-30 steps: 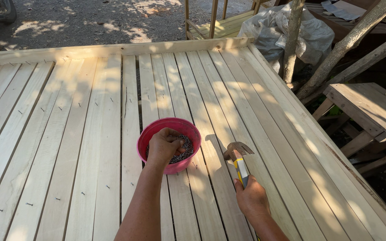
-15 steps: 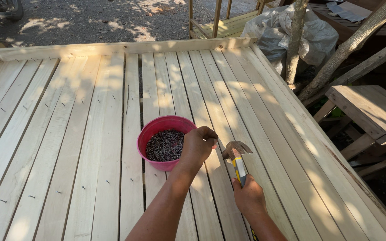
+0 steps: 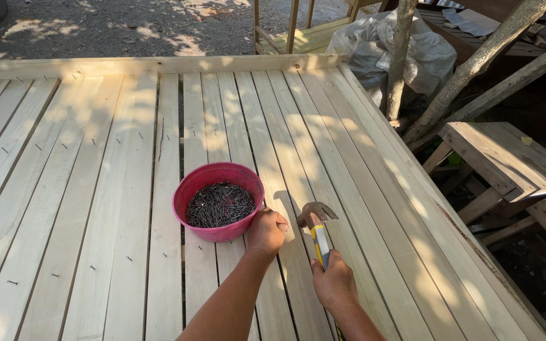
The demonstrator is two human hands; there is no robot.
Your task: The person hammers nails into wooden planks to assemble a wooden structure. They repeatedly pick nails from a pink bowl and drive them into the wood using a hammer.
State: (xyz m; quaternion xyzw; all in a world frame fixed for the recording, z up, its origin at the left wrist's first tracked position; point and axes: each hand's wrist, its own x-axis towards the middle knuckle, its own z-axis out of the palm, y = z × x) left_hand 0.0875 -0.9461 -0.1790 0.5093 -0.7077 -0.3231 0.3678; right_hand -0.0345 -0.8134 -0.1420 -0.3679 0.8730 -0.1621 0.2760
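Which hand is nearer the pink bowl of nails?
Left. The left hand is right beside the pink bowl; the right hand sits farther off, gripping the hammer.

No labels, signs or screens show in the head view. The one thing close to a package is a bulging sack of greyish-white plastic (image 3: 406, 50) at the upper right, beyond the far corner of the slatted wooden worktop (image 3: 96, 189). It is crumpled and slumped, its surface creased and dappled with sun and shade, and a rough upright wooden pole (image 3: 399, 63) crosses in front of it. Its contents cannot be told.
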